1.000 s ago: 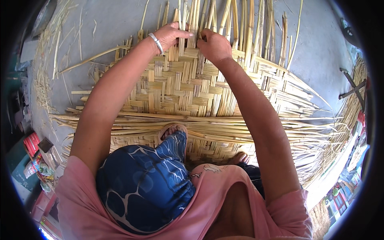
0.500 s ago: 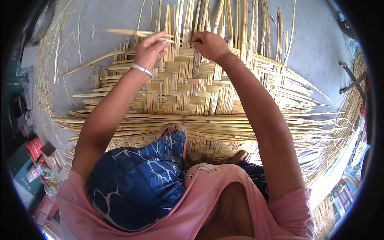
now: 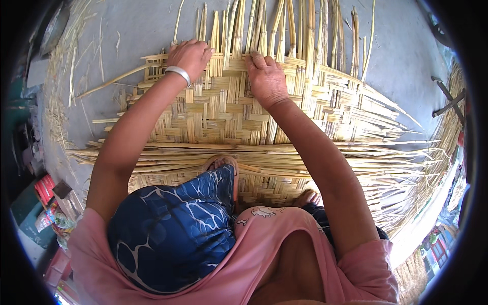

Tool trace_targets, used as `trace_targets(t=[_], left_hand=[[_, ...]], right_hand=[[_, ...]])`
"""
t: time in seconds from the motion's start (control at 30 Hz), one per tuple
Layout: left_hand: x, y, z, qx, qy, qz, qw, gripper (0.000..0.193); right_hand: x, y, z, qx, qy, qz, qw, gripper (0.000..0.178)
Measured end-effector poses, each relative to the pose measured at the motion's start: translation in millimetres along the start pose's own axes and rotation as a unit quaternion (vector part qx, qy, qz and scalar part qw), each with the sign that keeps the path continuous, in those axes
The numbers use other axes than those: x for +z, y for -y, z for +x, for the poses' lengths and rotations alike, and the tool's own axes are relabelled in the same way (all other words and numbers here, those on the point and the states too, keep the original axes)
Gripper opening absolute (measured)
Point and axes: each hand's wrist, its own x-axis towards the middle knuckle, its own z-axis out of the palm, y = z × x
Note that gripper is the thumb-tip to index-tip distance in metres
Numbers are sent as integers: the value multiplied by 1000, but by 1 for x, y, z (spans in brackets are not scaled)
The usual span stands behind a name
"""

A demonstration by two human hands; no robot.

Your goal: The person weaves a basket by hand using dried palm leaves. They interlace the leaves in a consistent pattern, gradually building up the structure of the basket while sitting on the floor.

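Note:
A woven mat of flat yellow reed strips [image 3: 221,109] lies on the floor in front of me, its upright strips sticking out loose past the far edge. My left hand [image 3: 189,60], with a silver bangle at the wrist, curls its fingers over that edge, left of centre. A crosswise reed strip [image 3: 218,56] runs along the edge between my hands. Right of centre, my right hand [image 3: 267,81] bends its fingers down onto the same strip, knuckles up. The fingertips of both hands are partly hidden among the reeds.
A bundle of long reeds [image 3: 284,152] crosses the mat near my sandalled foot [image 3: 221,162]. Loose reed ends [image 3: 409,124] fan out at the right. Scattered straw [image 3: 68,81] lies on the grey floor at the left. A dark crossed metal stand [image 3: 450,104] is at far right.
The split reed piece in my left hand no longer sticks out leftward; that hand has turned palm-down onto the edge. My right hand has shifted slightly nearer, its fingers now pointing away.

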Motion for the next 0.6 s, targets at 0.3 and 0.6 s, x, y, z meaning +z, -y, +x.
trace_targets(t=[0.3, 0.6], left_hand=[[-14, -6, 22, -61, 184, -14, 981, 39], [-12, -23, 22, 17, 78, 86, 993, 31]], right_hand=[[-10, 5, 1, 2, 50, 4, 999, 36], [-48, -17, -5, -118, 202, 4, 972, 35]])
